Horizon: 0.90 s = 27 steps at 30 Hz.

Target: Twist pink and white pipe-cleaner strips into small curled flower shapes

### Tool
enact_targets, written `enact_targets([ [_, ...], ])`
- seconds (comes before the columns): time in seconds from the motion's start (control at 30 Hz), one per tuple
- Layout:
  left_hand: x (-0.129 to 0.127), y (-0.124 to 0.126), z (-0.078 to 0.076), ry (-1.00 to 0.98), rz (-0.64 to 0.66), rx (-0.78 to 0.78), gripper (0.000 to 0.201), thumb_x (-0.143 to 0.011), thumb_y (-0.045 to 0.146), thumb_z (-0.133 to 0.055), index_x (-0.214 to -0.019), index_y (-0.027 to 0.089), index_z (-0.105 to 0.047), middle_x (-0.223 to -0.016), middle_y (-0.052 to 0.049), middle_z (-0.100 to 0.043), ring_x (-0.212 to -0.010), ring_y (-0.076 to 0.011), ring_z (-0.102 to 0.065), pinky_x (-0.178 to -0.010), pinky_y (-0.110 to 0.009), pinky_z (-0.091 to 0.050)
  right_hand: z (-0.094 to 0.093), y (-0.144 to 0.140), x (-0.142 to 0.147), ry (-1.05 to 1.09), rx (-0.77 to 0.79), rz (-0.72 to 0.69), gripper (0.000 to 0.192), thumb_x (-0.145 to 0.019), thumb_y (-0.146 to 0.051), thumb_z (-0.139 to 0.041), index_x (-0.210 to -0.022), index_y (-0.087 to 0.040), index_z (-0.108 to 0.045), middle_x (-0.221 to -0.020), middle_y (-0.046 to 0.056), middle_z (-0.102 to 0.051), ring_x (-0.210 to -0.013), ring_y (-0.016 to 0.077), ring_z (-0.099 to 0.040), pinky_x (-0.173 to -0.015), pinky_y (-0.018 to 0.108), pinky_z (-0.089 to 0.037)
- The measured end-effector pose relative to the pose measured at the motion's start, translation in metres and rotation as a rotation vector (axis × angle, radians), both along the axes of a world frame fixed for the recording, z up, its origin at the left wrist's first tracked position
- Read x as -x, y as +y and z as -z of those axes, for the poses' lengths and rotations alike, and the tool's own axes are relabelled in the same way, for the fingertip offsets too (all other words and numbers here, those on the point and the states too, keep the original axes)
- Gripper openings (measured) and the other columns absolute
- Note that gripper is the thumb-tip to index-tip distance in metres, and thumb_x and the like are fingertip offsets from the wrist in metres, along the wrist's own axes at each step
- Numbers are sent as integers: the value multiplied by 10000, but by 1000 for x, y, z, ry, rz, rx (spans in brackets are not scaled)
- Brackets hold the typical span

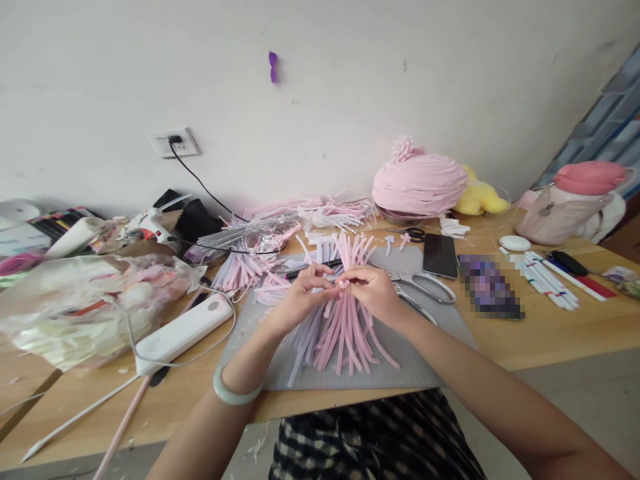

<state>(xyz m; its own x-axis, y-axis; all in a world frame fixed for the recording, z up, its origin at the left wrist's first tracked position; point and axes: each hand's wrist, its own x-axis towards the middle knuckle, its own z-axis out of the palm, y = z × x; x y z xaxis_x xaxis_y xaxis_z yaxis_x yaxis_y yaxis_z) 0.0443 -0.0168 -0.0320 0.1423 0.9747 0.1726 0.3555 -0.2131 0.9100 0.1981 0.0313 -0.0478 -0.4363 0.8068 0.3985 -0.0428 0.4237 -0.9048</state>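
My left hand [311,293] and my right hand [374,292] meet over the mat, fingers pinched together. Between their fingertips is a small curled pink pipe cleaner [343,284]; its exact shape is partly hidden by the fingers. Just beneath lies a fanned bundle of pink pipe cleaners [350,340], with lilac pipe cleaners [303,343] along its left side. Both bundles rest on a grey cutting mat [420,367]. Scissors with grey handles [434,288] lie right of my right hand. Two small bow-like pipe cleaner pieces, one lilac [389,244] and one pink [405,241], sit behind the bundle.
A white bar-shaped device [185,333] and a plastic bag of scraps [95,307] are at left, near a glue gun [150,227]. At right lie a phone [440,255] and markers [547,280]. A pink coil of pipe cleaners [420,185] and a jug [560,213] stand behind.
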Motion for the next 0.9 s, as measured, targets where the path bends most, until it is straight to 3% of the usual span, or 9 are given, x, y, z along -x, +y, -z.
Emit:
enact_targets([
  [0.1, -7, -6, -2, 466, -214, -282, 177, -766, 262, -543, -666, 198, -674, -992, -71, -566, -1015, -244, -425, -920, -447, -220, 4, 4, 5, -56, 210, 33, 126, -668, -262, -637, -682, -150, -693, -667, 30, -659, -658, 156, -586, -663, 281, -435],
  [0.17, -11, -9, -1, 570, -247, -359, 210, -799, 233, -481, -702, 194, -663, -964, -69, -590, -978, -233, -449, -919, -460, -203, 4, 7, 5, -78, 337, -4, 174, -634, -302, -668, -692, -139, -692, -646, 22, -647, -641, 148, -573, -663, 283, -429],
  [0.23, -11, -9, -1, 477, -202, -291, 213, -802, 253, -468, -708, 175, -643, -880, -61, -608, -887, -208, -486, -876, -416, -265, 1, 11, 2, -66, 385, -67, 216, -607, -302, -695, -756, -145, -691, -683, 12, -643, -657, 131, -562, -667, 268, -421],
  [0.33, -6, -4, -2, 81, -55, -20, 243, -791, 298, -463, -647, 152, -593, -698, -27, -588, -738, -161, -502, -759, -311, -351, -5, 15, -6, -6, 381, -148, 288, -600, -300, -710, -856, -172, -675, -743, 2, -637, -663, 105, -542, -633, 235, -409],
  [0.4, -3, -2, -2, -151, 3, 124, 251, -772, 290, -470, -593, 144, -567, -633, -14, -566, -682, -140, -490, -717, -273, -357, -8, 17, -11, 8, 361, -185, 283, -619, -330, -698, -852, -171, -672, -733, 3, -632, -621, 91, -520, -598, 225, -402],
  [0.5, -5, -2, 0, -317, 41, 275, 226, -735, 282, -501, -572, 138, -561, -543, 8, -509, -571, -110, -435, -635, -248, -341, -11, 18, -13, -42, 301, -204, 271, -660, -366, -658, -827, -153, -675, -708, 11, -627, -571, 83, -492, -562, 221, -396],
  [0.67, -12, -5, 3, -307, 33, 309, 224, -690, 311, -553, -561, 128, -569, -495, 38, -435, -513, -82, -352, -555, -226, -288, -13, 18, -15, -204, 194, -219, 234, -718, -343, -588, -757, -126, -668, -624, -1, -590, -545, 85, -473, -522, 209, -374],
  [0.9, -12, -10, -7, -107, 47, 208, 219, -681, 319, -570, -569, 133, -601, -543, 18, -479, -550, -97, -377, -544, -229, -273, -14, 21, -19, -205, 228, -381, 282, -739, -388, -583, -675, -118, -638, -558, -14, -545, -505, 72, -466, -501, 196, -371],
])
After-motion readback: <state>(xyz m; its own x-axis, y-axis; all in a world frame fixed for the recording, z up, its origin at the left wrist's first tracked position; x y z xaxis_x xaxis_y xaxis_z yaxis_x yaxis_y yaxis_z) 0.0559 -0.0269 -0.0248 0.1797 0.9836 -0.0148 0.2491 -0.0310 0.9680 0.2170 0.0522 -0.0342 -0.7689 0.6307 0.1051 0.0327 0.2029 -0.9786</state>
